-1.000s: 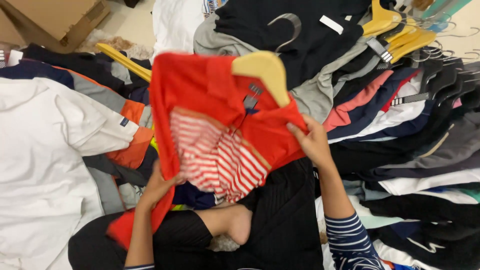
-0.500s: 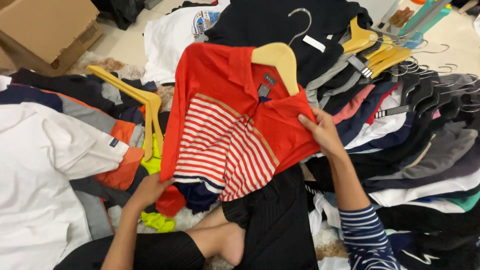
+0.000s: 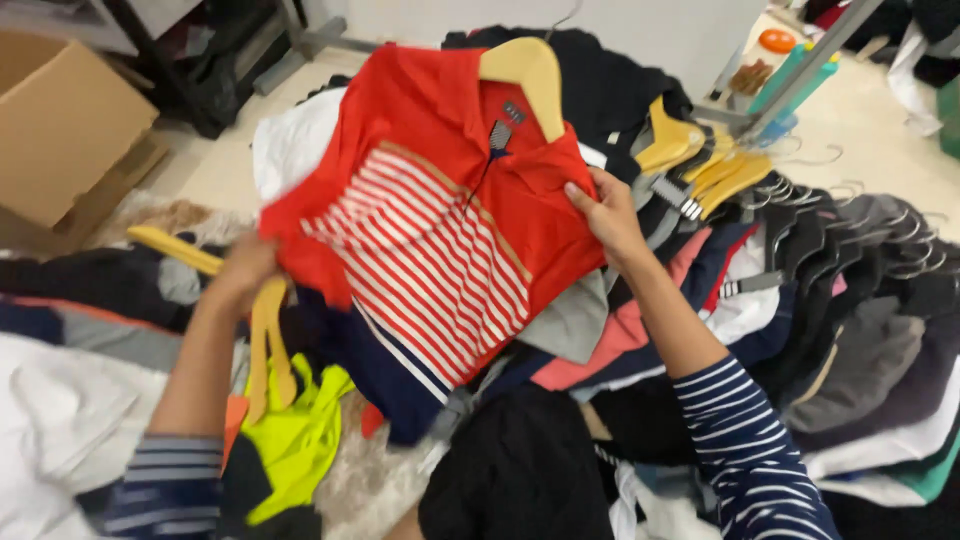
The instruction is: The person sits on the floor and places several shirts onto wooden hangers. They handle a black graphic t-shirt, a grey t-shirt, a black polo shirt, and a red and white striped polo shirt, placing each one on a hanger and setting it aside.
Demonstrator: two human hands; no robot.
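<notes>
I see both hands lifting a red polo shirt with a white-striped chest panel and navy hem (image 3: 440, 230), which fills the centre of the head view. My right hand (image 3: 607, 215) sits at about three o'clock of the shirt, fingers pinched closed on the shoulder fabric just below the collar. My left hand (image 3: 245, 275), at about nine o'clock, is blurred; it grips the opposite sleeve edge, though I cannot tell how tightly the fingers close. A pale yellow wooden hanger (image 3: 525, 70) pokes out of the collar at twelve o'clock, so I judge the shirt is already hung and held clear of the pile, but not yet set anywhere. Below it, at seven o'clock, a second yellow hanger (image 3: 265, 340) lies over a neon-green garment (image 3: 290, 440). At two o'clock a heap of dark hung clothes (image 3: 850, 290) spreads out, and a brown cardboard box (image 3: 60, 130) stands at ten o'clock.
</notes>
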